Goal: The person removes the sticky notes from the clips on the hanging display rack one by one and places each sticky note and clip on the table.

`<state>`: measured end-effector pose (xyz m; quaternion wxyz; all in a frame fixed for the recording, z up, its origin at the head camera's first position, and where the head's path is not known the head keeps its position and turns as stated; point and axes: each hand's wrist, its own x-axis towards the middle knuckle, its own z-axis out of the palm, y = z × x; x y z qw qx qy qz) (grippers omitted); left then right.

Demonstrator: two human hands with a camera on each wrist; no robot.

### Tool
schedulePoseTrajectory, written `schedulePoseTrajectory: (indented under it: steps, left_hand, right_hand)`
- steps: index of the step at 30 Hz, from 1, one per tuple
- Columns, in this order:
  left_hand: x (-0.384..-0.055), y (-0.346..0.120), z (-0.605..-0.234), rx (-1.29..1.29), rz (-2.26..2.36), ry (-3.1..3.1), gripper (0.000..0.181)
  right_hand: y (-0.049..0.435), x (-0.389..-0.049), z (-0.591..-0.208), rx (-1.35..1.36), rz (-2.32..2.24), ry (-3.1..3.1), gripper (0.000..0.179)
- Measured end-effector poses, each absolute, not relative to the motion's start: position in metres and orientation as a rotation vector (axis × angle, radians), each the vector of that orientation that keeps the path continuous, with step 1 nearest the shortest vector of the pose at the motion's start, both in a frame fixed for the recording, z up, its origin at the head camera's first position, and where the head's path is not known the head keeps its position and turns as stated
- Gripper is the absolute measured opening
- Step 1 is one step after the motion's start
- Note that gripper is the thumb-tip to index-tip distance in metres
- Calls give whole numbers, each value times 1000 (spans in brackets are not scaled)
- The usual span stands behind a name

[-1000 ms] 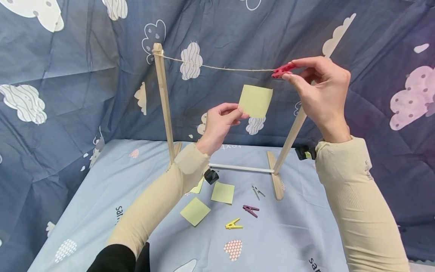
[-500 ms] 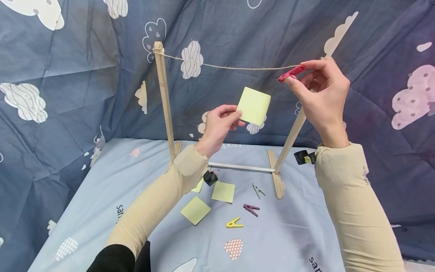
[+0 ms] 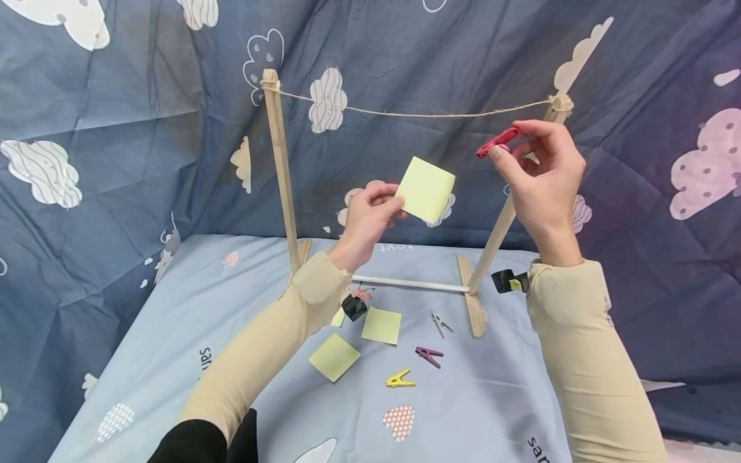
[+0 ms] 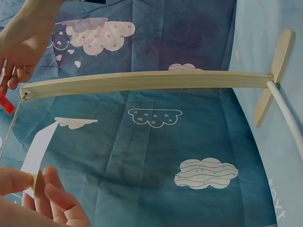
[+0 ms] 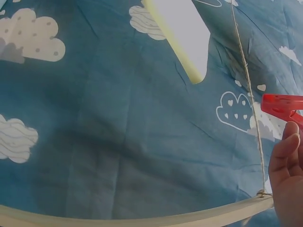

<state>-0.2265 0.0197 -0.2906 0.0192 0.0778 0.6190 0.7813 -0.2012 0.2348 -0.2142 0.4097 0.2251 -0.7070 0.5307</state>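
Between thumb and fingers, my left hand (image 3: 370, 222) pinches a yellow sticky note (image 3: 427, 189) by its left edge, below the string. In the left wrist view the note (image 4: 39, 150) is seen nearly edge-on. My right hand (image 3: 547, 173) pinches a red clothespin (image 3: 498, 143) to the right of the note, apart from it. The clothespin (image 5: 282, 105) shows at the right edge of the right wrist view. A string (image 3: 417, 116) hangs slightly slack between two wooden posts, and nothing is clipped on it. Both hands are below the string in the head view.
Wooden posts (image 3: 280, 161) stand left and right, joined low down by a white rod (image 3: 411, 283). On the light blue cloth lie several yellow notes (image 3: 334, 357), a yellow clothespin (image 3: 400, 379), a purple clothespin (image 3: 429, 355) and a grey clothespin (image 3: 442, 325). A dark cloth hangs behind.
My right hand has drawn the red clothespin away from the string, which now hangs free, then lowered it. My left hand has lowered and tilted the note slightly.
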Motion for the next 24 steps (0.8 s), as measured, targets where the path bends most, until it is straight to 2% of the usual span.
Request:
schedulePoseTrajectory:
  steps: [9,24]
  left_hand:
    - [-227,15,-298,192,2464,1835,27]
    - [-229,10,-310,119,2504,1763,32]
  right_hand:
    - [226,-189,-223,502,1589,-1642,32]
    - [241,-203,-250,494,1676,-1557,32]
